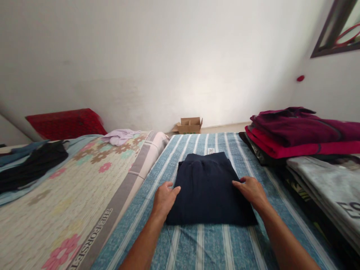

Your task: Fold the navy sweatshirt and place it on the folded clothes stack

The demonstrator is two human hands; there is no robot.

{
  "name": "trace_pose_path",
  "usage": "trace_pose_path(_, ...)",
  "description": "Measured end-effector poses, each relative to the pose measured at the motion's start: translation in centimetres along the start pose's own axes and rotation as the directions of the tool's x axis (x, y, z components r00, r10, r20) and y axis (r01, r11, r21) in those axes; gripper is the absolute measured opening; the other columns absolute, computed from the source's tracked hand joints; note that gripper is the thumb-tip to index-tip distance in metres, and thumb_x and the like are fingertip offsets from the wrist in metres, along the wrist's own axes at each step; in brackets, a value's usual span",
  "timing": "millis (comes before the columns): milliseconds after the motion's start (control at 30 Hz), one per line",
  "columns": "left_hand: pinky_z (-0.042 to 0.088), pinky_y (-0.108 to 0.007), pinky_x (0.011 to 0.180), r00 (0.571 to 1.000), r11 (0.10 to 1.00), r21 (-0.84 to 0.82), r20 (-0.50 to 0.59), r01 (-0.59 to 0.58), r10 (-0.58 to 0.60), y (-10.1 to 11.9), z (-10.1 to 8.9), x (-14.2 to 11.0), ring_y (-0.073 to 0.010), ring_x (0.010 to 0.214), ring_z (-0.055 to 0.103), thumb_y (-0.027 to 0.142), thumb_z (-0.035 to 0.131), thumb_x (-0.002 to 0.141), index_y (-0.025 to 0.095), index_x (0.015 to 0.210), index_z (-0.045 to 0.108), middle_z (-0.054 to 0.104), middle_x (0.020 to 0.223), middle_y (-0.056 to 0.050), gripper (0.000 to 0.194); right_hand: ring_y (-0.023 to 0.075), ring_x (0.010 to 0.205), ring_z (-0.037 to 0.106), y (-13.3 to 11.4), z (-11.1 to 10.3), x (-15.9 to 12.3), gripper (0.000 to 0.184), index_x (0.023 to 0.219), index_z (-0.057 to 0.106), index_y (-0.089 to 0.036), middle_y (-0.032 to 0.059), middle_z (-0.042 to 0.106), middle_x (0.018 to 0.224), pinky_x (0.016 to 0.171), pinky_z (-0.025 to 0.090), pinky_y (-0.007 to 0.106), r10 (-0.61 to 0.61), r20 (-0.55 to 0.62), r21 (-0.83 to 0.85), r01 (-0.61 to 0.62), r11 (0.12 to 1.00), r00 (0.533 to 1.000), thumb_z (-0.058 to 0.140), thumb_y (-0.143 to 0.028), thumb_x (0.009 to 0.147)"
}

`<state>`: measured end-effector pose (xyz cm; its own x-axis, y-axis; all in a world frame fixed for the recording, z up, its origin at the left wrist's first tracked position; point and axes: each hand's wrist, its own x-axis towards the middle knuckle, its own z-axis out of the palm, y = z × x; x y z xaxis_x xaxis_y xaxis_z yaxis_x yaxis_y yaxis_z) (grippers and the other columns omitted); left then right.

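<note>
A folded dark navy garment [208,191] lies flat on the blue striped bedsheet [185,243], its band-like edge at the far side; what kind of garment it is does not show clearly. My left hand [165,199] grips its left edge, thumb on top and the other fingers partly hidden. At the right edge, my right hand [251,190] holds the cloth the same way, with the thumb over the border. Both hands sit at about the middle of the garment's sides.
To the right stand stacks of folded clothes, with a maroon garment [298,127] on top and a grey one [329,180] nearer. On the left is a floral bed cover [92,187] with a black garment [36,165] and a lilac cloth [119,137]. An open cardboard box [189,126] sits by the wall.
</note>
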<state>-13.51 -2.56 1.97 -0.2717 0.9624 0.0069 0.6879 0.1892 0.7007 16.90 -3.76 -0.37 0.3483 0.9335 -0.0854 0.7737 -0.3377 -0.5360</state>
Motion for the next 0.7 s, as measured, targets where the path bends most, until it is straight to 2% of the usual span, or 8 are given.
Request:
trace_pose_path(67, 0.051, -0.031, 0.068, 1.0, 0.99, -0.142, 0.023, 0.021, -0.018, -0.4, 0.1, -0.1, -0.0243, 0.078, 0.067, 0.033, 0.066, 0.067, 0.011, 0.093, 0.065, 0.071, 0.077, -0.008, 0.034, 0.0288, 0.084, 0.064, 0.2, -0.4, -0.4, 0.045, 0.088, 0.069, -0.017, 0.0127, 0.069, 0.084, 0.064, 0.043, 0.033, 0.017, 0.009, 0.019, -0.017, 1.0, 1.0, 0.048, -0.055, 0.076)
trace_pose_path(133, 0.051, -0.03, 0.064, 0.992, 0.967, -0.245, 0.122, 0.064, -0.035, -0.3, 0.0, -0.4, -0.0238, 0.074, 0.067, 0.032, 0.069, 0.064, 0.013, 0.084, 0.066, 0.071, 0.072, -0.005, 0.028, 0.0282, 0.081, 0.064, 0.2, -0.8, -0.9, 0.041, 0.082, 0.07, -0.019, 0.0114, 0.069, 0.08, 0.061, 0.041, 0.031, 0.03, 0.004, 0.012, -0.03, 0.999, 1.0, 0.049, -0.054, 0.075)
trace_pose_path(200, 0.052, -0.03, 0.063, 0.967, 0.937, -0.324, 0.25, 0.134, -0.052, -0.1, -0.2, -0.8, -0.024, 0.073, 0.068, 0.033, 0.071, 0.061, 0.014, 0.079, 0.067, 0.071, 0.07, -0.005, 0.027, 0.0264, 0.078, 0.064, 0.2, -1.1, -1.4, 0.037, 0.077, 0.071, -0.02, 0.0101, 0.068, 0.076, 0.058, 0.039, 0.029, 0.027, 0.017, 0.019, -0.027, 0.999, 0.999, 0.051, -0.052, 0.074)
trace_pose_path(300, 0.053, -0.032, 0.067, 0.907, 0.862, -0.432, 0.414, 0.263, -0.069, 0.3, -0.8, -1.1, -0.0249, 0.074, 0.068, 0.031, 0.076, 0.056, 0.012, 0.08, 0.068, 0.072, 0.074, -0.007, 0.031, 0.0208, 0.065, 0.061, 0.4, -1.0, -1.8, 0.033, 0.066, 0.068, -0.018, 0.0069, 0.064, 0.063, 0.052, 0.036, 0.026, 0.031, 0.09, 0.113, -0.041, 0.993, 0.995, 0.056, -0.048, 0.073)
trace_pose_path(433, 0.053, -0.034, 0.074, 0.782, 0.712, -0.534, 0.622, 0.457, -0.035, 0.6, -1.3, -0.8, -0.0254, 0.076, 0.069, 0.025, 0.08, 0.052, 0.01, 0.087, 0.069, 0.073, 0.081, -0.01, 0.039, 0.0117, 0.045, 0.048, 0.9, -0.6, -2.3, 0.03, 0.057, 0.06, -0.016, -0.0009, 0.05, 0.046, 0.045, 0.03, 0.023, 0.038, 0.176, 0.356, -0.1, 0.929, 0.984, 0.059, -0.042, 0.071)
trace_pose_path(500, 0.053, -0.034, 0.076, 0.74, 0.654, -0.553, 0.672, 0.516, -0.016, 0.7, -1.4, -0.4, -0.0247, 0.076, 0.069, 0.023, 0.081, 0.053, 0.009, 0.089, 0.068, 0.073, 0.081, -0.011, 0.04, 0.0085, 0.043, 0.04, 0.9, -0.6, -2.6, 0.026, 0.055, 0.056, -0.016, -0.004, 0.043, 0.044, 0.043, 0.027, 0.022, 0.023, 0.166, 0.468, -0.099, 0.878, 0.986, 0.061, -0.038, 0.069)
trace_pose_path(600, 0.054, -0.035, 0.077, 0.703, 0.618, -0.543, 0.711, 0.568, -0.022, 0.7, -1.4, 0.0, -0.0243, 0.074, 0.069, 0.02, 0.081, 0.055, 0.009, 0.092, 0.067, 0.073, 0.081, -0.012, 0.041, 0.0064, 0.04, 0.033, 0.6, -0.9, -3.2, 0.024, 0.056, 0.052, -0.017, -0.0068, 0.038, 0.042, 0.041, 0.023, 0.021, 0.021, 0.181, 0.601, -0.127, 0.789, 0.983, 0.062, -0.034, 0.069)
trace_pose_path(700, 0.054, -0.04, 0.077, 0.671, 0.603, -0.531, 0.741, 0.596, -0.01, 0.6, -1.1, 0.2, -0.0268, 0.075, 0.07, 0.017, 0.081, 0.055, 0.009, 0.099, 0.065, 0.073, 0.083, -0.012, 0.048, 0.0079, 0.04, 0.04, 0.4, -1.1, -3.6, 0.02, 0.063, 0.055, -0.018, -0.0059, 0.045, 0.043, 0.04, 0.027, 0.02, 0.071, 0.256, 0.659, -0.228, 0.717, 0.964, 0.064, -0.034, 0.069)
